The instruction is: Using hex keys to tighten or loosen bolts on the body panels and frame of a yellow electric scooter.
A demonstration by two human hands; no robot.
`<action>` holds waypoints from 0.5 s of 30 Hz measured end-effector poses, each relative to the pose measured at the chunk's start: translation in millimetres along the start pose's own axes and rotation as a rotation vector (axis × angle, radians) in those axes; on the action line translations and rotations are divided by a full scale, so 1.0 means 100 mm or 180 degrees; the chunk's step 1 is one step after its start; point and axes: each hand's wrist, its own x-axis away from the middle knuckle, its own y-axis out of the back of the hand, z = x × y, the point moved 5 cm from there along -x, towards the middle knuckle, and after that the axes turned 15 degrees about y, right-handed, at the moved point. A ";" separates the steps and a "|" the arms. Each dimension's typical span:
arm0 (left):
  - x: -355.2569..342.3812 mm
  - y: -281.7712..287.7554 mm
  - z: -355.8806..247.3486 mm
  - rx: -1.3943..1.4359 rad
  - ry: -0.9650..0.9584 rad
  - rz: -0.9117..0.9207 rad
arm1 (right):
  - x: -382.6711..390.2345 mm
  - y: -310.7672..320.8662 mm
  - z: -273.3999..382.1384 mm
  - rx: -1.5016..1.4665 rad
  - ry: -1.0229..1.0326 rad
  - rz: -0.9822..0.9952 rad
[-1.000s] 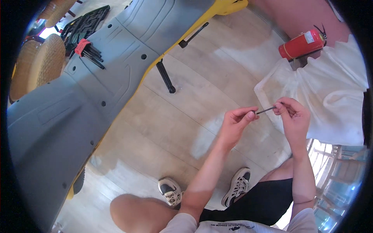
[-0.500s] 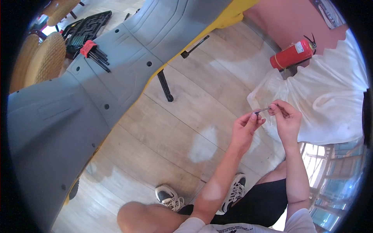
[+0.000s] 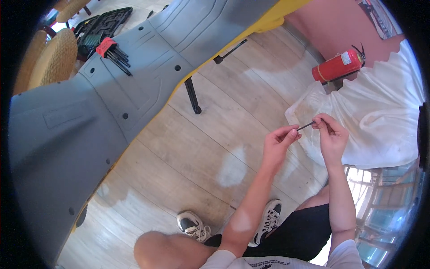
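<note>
Left hand: we see the left hand [image 3: 278, 142] raised over the wooden floor [image 3: 224, 134], fingers curled in, thumb and forefinger pinched on the near end of a thin dark rod [image 3: 306, 126].
Right hand: the right hand [image 3: 331, 136] sits just beside the left, fingertips closed on the far end of the same rod; the other fingers are folded toward the palm.
Rod: slim, dark, short, held between both hands in the air, tilted slightly upward to the right. We cannot tell whether it is a hex key or a pin.
Rod position: above the edge of the white cloth [image 3: 376, 121], well apart from the grey panel.
Grey panel: a large moulded grey panel [image 3: 89, 116] with a yellow rim [image 3: 268, 22] fills the left and top of the view, with small round holes across it.
Key set: a red holder of dark hex keys [image 3: 112, 50] lies on the panel near its upper left.
Tool case: a black tool case [image 3: 101, 24] lies just beyond the key set.
Black bar: a black bar [image 3: 193, 95] lies on the floor near the panel's edge.
Extinguisher: a red fire extinguisher [image 3: 337, 67] lies by the pink wall [image 3: 331, 27], just beside the cloth.
Body: we note a bent bare knee [image 3: 156, 246], black shorts [image 3: 309, 233] and two sneakers [image 3: 268, 219] on the floor below the hands.
Seat: a woven chair [image 3: 53, 58] stands at upper left.
</note>
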 end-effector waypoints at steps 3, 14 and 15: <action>0.07 0.04 -0.15 -0.0503 -0.0122 -0.0003 | -0.03 -0.11 0.06 -0.0300 0.0033 -0.0189; 0.81 0.44 -1.47 0.0060 -0.1258 -0.0673 | -0.65 -1.43 0.98 -0.0829 0.0511 0.0719; 0.87 0.45 -1.57 0.0260 -0.1567 -0.0457 | -0.72 -1.54 1.09 -0.0805 0.0803 0.0882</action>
